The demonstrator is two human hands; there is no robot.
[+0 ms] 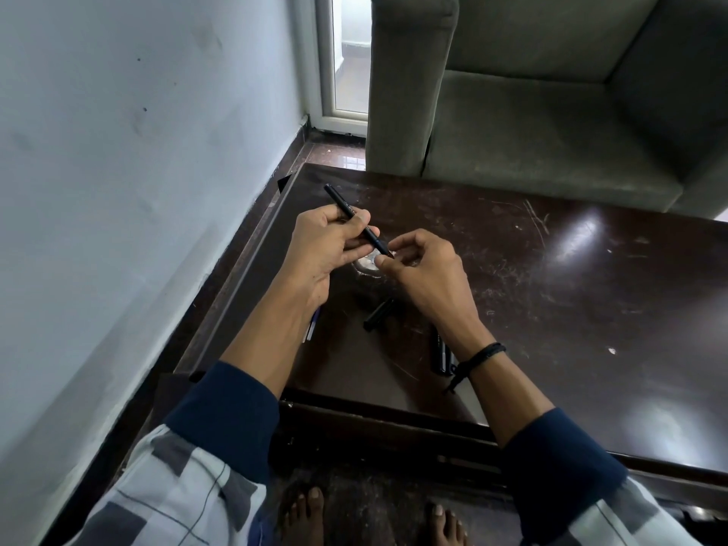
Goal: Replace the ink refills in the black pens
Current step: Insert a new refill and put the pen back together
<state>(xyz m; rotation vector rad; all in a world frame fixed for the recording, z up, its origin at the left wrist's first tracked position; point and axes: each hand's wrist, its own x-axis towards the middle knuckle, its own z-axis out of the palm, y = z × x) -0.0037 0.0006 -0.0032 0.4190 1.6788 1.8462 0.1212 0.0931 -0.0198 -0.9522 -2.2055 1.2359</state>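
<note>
Surface: scratched dark table (551,269).
Left hand (331,246): gripped black pen (356,220).
Right hand (425,266): fingertips pinched its tip.
Below: loose pen cap (379,314).

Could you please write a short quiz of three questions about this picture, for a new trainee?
1. True or false: the left hand holds the black pen.
2. What touches the pen's tip? A) right hand B) table C) sofa
3. Fill in: a black cap lies on the ____.

Key: 1 true; 2 A; 3 table.
</note>
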